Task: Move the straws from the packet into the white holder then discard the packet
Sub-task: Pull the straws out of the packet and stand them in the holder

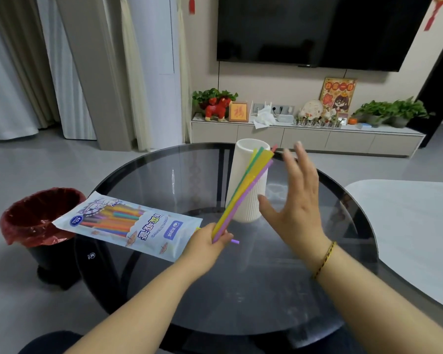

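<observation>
A bundle of thin plastic straws (243, 192) at frame centre shows yellow, green, purple and a red tip. The flat printed packet (128, 226) at lower left is pale blue-white with multicoloured straw pictures. The tall ribbed holder (243, 159) is white. The bin liner (36, 215) at left is red.

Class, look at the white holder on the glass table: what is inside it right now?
Only the rim of the white holder shows; its inside is hidden from this angle. The straws cross in front of it, gripped by the left hand, not visibly inside.
</observation>
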